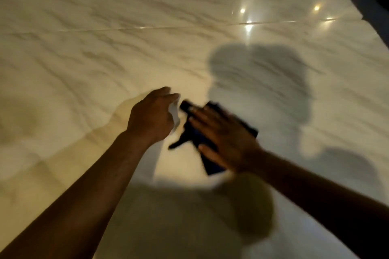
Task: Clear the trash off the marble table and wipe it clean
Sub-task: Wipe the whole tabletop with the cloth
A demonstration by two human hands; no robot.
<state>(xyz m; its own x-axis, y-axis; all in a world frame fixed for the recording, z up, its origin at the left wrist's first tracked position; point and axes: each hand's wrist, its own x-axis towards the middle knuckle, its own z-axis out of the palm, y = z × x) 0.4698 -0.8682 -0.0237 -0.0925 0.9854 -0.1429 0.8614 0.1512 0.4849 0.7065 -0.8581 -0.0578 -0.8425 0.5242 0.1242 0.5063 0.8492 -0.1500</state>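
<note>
Dark blue cloth flat on veined marble table

A dark blue folded cloth lies flat on the glossy veined white marble counter, near the middle of the view and toward the near side. The right hand rests flat on top of the cloth, fingers straight, pointing up and to the left. Just left of the cloth is the left hand, with a small white scrap of paper at its curled fingers, between that hand and the cloth. A seam in the counter runs left to right behind both hands.
</note>
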